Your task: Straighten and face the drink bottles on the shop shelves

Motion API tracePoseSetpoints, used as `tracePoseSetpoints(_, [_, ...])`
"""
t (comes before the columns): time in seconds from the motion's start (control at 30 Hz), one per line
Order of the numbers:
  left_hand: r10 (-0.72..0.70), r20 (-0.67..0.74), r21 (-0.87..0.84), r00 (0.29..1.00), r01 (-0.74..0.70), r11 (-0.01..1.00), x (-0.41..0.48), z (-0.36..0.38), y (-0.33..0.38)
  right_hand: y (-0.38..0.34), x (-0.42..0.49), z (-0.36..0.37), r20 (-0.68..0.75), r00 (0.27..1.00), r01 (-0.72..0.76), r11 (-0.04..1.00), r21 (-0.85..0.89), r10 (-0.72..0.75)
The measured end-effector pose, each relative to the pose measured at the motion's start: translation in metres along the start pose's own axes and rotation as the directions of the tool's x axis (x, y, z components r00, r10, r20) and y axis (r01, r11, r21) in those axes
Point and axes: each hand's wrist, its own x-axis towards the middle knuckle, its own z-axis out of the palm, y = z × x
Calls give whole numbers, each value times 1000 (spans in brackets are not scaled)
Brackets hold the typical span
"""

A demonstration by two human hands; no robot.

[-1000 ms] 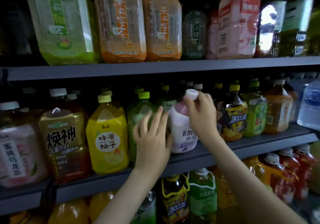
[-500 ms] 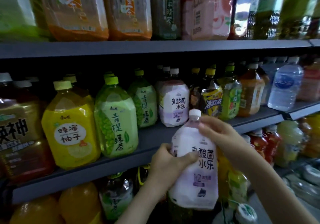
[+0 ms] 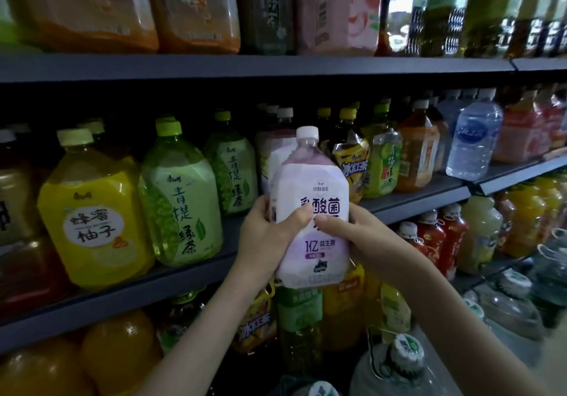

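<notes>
Several big water jugs with green-and-white caps stand lowest and nearest, at the bottom right, under the right forearm. Above them both hands hold one lilac-and-white bottle upright, label toward the camera, in the air in front of the middle shelf edge. The left hand wraps the bottle's left side, thumb curled across the label. The right hand grips the right side with its thumb pressed on the front, and the two thumb tips nearly meet.

Behind the bottle's base the lower shelf is packed tight with an iced tea bottle and orange drinks. On the middle shelf a yellow bottle and a green tea bottle stand at the front edge on the left. A second green tea bottle sits further back, with bare shelf in front of it, just left of the left hand. A matching white-capped bottle stands directly behind the held one, partly hidden by it. To the right a yellow-wrapped bottle and, further along, a clear water bottle stand in a crowded row. The top shelf sits above their caps.
</notes>
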Motion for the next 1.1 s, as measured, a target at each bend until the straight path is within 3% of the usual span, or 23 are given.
tracePoseSetpoints(0.13, [143,77,174,987,-155,972,32,-1,17,-7,36,-4,-124,985,123,992,16,-120])
tracePoseSetpoints(0.3, [111,130,318,985,-148,937,64,-6,9,2,68,-11,-170,973,144,986,-80,-156])
tracePoseSetpoints(0.4, [127,85,330,988,-148,932,71,-6,-9,14,76,-12,-212,961,132,969,-208,-176])
tracePoseSetpoints(0.53, [211,36,370,977,-209,905,79,5,-24,19,79,-13,-291,892,184,867,-463,-345])
tracePoseSetpoints(0.63, [278,-14,418,961,-247,874,74,14,-34,23,69,-10,-299,873,194,837,-512,-385])
tracePoseSetpoints(0.77, [462,-119,551,879,-328,767,14,40,-51,38,27,-12,-330,862,110,777,-619,-384])
tracePoseSetpoints(0.83, [565,3,573,825,-465,675,-33,60,-69,60,-12,-23,-392,837,18,735,-678,-382])
tracePoseSetpoints(0.87, [548,110,548,829,-511,663,-57,70,-81,74,-37,-29,-412,837,-28,723,-690,-360])
tracePoseSetpoints(0.93, [345,386,463,856,-503,730,-99,88,-108,105,-92,-42,-448,860,-161,705,-691,-243])
tracePoseSetpoints(1.0, [95,628,401,772,-426,811,-137,102,-131,139,-147,-55,-494,866,-322,664,-674,-82])
tracePoseSetpoints(1.1, [-55,769,388,637,-398,831,-176,118,-161,192,-219,-68,-508,849,-498,539,-679,144])
